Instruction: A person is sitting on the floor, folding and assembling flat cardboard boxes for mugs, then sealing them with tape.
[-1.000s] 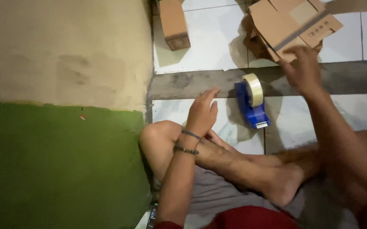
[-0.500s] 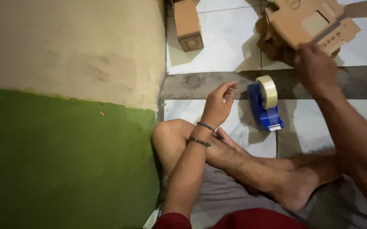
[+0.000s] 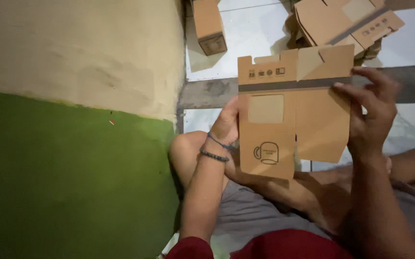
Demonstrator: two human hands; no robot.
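Note:
I hold a flat, unfolded brown cardboard box blank (image 3: 291,112) up in front of me with both hands. It has a dark stripe across its upper part, a square window cut-out and a mug drawing. My left hand (image 3: 226,127) grips its left edge, with bracelets on the wrist. My right hand (image 3: 373,112) grips its right edge, fingers spread over the front. The blank hides the floor behind it.
A stack of more flat cardboard blanks (image 3: 346,21) lies on the white tiled floor (image 3: 255,38) at the top right. A folded brown box (image 3: 208,26) stands at the top centre. A beige and green wall (image 3: 73,120) fills the left. My crossed legs (image 3: 284,192) lie below.
My right hand has lifted a blank off the stack and brought it towards me. My left hand rose from the floor and took its left edge. The blue tape dispenser is now hidden.

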